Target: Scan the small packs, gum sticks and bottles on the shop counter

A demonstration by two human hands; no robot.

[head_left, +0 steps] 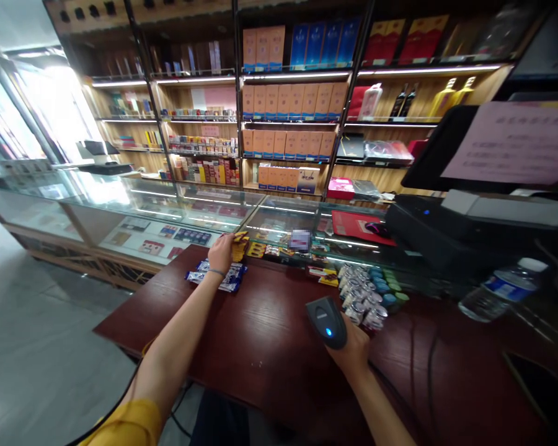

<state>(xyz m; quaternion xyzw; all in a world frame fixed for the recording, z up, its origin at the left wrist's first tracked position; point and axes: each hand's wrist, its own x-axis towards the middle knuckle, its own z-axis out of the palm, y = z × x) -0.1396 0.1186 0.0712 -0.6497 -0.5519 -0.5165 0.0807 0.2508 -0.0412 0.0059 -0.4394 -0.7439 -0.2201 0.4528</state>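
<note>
My right hand (353,350) is wrapped round a dark grey barcode scanner (325,319) with a blue light lit on it, held above the brown table (265,328). Farther off, my left hand (220,253) pinches a small yellow packet (240,237) at the table's far edge, beside the glass counter. More yellow packets (255,249) lie just to its right. Under my left wrist is a spread of blue and white packets (232,277). Small silver-topped containers (360,294) stand in rows to the right, next to green and blue ones (390,288).
A clear water bottle (500,291) leans at the right, near a black monitor (441,145) with a pink paper on it. The glass display counter (181,201) runs along the far side. Behind it, shelves hold boxes (292,102) and bottles. A cable (395,396) crosses the table.
</note>
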